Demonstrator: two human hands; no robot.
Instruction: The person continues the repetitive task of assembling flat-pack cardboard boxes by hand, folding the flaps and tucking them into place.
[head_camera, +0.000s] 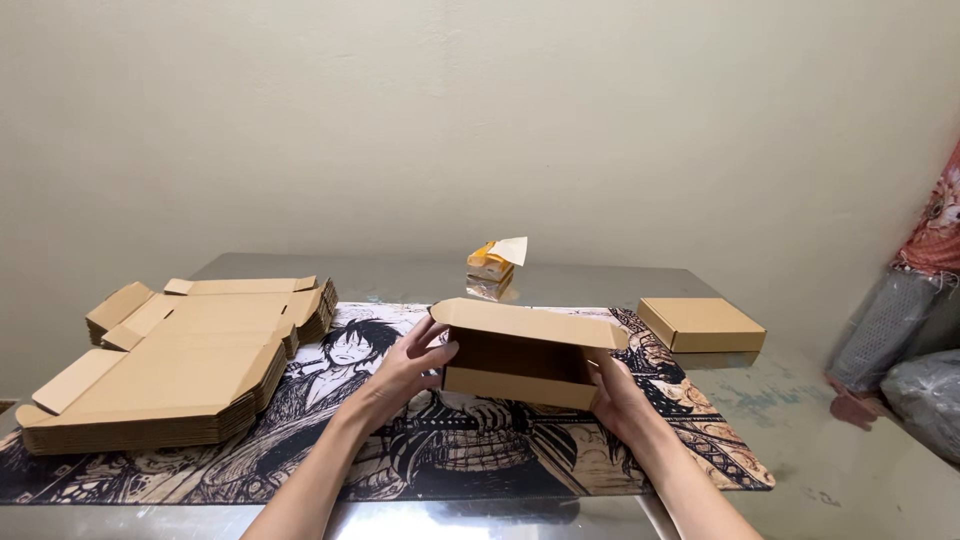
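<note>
**A:** So where's this at? Dead centre of the frame there's a half-folded cardboard box, held just above the printed mat on the tabletop.

**B:** Yep. Left hand grips its left end, fingers curled round the side wall. Right hand has the right end, closed on the lower front corner. Both are properly holding it, not just touching.

**A:** How done does it look?

**B:** I'd say partway. Walls are standing, but the lid flap is up and the inside is open toward the camera, so it isn't closed yet.

**A:** And the rest?

**B:** One finished closed box sits right of centre on the tabletop. At the left of the frame there's a thick stack of flat blanks, so lots remain unfolded, by my guess. A small yellow packet sits at the back, upper middle.
</note>
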